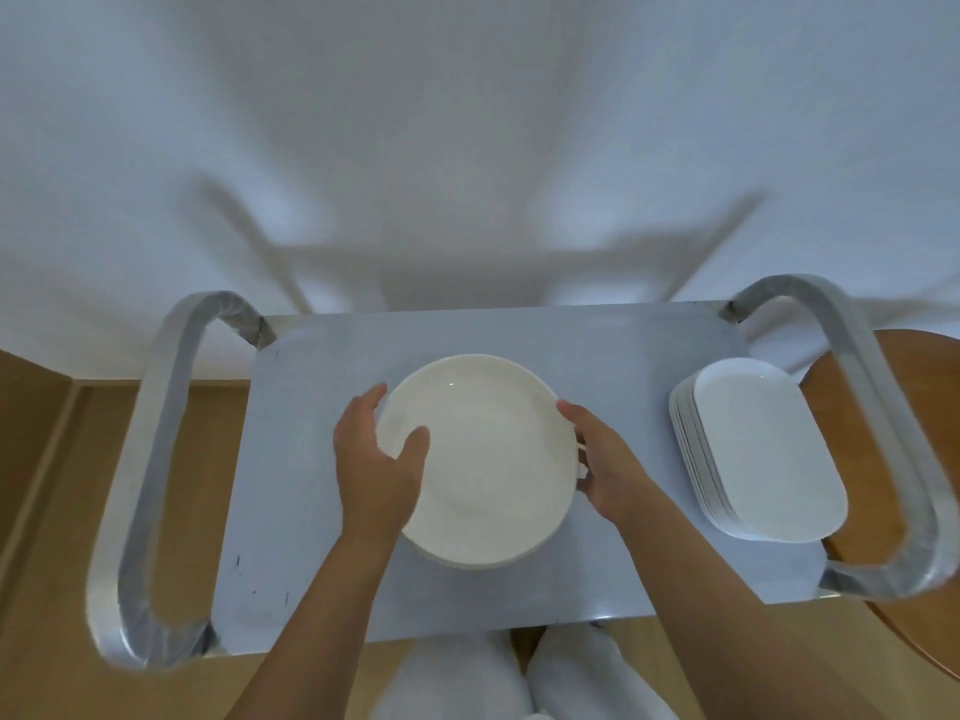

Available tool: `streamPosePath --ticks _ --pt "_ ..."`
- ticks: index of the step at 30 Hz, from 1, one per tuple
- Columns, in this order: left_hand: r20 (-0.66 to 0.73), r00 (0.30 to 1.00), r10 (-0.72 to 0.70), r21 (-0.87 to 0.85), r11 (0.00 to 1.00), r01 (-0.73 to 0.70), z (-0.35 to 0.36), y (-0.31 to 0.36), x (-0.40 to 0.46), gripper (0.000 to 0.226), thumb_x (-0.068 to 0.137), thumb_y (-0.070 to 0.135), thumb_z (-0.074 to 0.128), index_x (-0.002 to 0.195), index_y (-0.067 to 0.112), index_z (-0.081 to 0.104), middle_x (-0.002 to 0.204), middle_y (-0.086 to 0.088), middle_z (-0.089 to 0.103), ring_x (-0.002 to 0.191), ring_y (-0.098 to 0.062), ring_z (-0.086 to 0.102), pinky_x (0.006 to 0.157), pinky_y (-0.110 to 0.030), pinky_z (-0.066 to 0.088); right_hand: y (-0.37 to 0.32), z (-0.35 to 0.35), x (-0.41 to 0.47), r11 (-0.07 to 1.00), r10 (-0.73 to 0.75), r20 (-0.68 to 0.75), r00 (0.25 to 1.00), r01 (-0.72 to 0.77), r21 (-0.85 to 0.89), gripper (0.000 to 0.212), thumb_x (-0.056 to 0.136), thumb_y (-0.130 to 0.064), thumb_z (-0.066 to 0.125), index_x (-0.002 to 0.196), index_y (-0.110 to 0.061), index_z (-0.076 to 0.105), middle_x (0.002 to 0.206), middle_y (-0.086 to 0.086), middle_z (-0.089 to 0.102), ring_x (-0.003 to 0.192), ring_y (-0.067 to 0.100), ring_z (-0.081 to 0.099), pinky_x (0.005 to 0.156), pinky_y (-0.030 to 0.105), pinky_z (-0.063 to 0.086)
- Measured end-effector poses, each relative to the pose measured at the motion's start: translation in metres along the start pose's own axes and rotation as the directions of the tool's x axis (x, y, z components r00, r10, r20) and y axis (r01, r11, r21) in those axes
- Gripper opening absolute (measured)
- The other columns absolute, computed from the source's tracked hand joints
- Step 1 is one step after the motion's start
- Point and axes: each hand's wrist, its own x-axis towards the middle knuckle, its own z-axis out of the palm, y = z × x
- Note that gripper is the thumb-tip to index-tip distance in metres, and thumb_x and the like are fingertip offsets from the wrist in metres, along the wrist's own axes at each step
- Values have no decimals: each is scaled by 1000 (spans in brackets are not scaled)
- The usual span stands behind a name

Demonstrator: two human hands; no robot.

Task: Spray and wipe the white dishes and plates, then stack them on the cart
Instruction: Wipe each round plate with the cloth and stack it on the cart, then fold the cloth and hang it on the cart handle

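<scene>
Here you are at the stacking step: both hands hold a round white plate [483, 459] over the middle of the metal cart [597, 350], apparently just above or resting on another plate beneath it, though you cannot tell how many lie under. Your left hand [374, 459] grips the plate's left rim, thumb curled over the top face and fingers wrapping the edge. Your right hand [602, 459] clasps the right rim, fingers tucked beneath; something small and white shows at its fingers, too unclear to name. A stack of white rectangular dishes [758, 449] sits at the cart's right end, well apart from the plate. Next, likely, you lower the plate squarely and let go evenly.
</scene>
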Motion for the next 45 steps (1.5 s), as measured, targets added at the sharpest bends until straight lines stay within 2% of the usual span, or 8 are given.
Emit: streamPosePath --ticks 2,8,16,23,31,35,39,45 --pt "52 991 121 18 992 -122 12 22 -14 52 84 10 67 133 17 49 142 -6 43 132 -22 37 103 -30 31 -6 -13 -9 996 -83 -55 995 81 -47 32 89 -37 57 115 -19 54 122 -4 52 116 17 47 98 37 37" --pt "256 922 290 -48 957 -287 84 87 -82 34 90 16 62 120 28 52 124 11 53 112 -4 44 97 -21 31 -21 -95 -63 962 -267 -42 963 264 -65 13 92 -26 52 101 -24 62 107 -5 64 104 13 58 91 32 44" --pt "435 799 415 -75 901 -427 214 144 -209 28 90 12 58 116 22 60 106 16 59 100 -1 51 90 -15 36 6 -271 -134 915 -374 -109 921 347 -205 13 93 -30 51 100 -30 62 102 -8 67 96 9 62 84 27 48" --pt "667 535 519 -23 732 -681 327 173 -308 31 89 17 57 120 16 62 112 4 65 105 -13 55 85 -15 31 45 -435 -171 909 -366 -345 864 253 -331 15 93 -32 51 104 -26 59 98 -4 63 91 8 58 66 21 41" --pt "860 298 414 21 554 -832 443 181 -337 29 96 25 48 120 14 59 110 -1 64 99 -11 57 80 -17 34 66 -551 -152 875 -294 -490 820 25 -484 21 91 -27 52 106 -15 61 108 2 61 97 15 54 79 28 39" --pt "926 247 285 81 490 -868 506 187 -339 31 97 27 41 118 11 58 111 -4 63 105 -21 58 85 -29 42 62 -598 -122 821 -236 -508 828 -110 -560 23 89 -21 48 102 -9 62 105 7 62 101 25 57 82 31 42" --pt "962 231 144 130 502 -855 561 196 -341 35 97 27 42 128 16 53 122 -4 60 111 -19 55 89 -29 42 61 -640 -90 744 -181 -496 849 -212 -634 21 86 -22 45 65 -21 42 79 0 50 80 21 48 67 28 35" --pt "975 222 14 185 506 -842 614 197 -344 40 98 28 44 136 17 48 132 0 56 118 -17 53 97 -31 43 64 -696 -41 761 -125 -544 830 -272 -589 14 87 -22 46 78 -17 55 88 2 56 90 24 54 70 28 37"
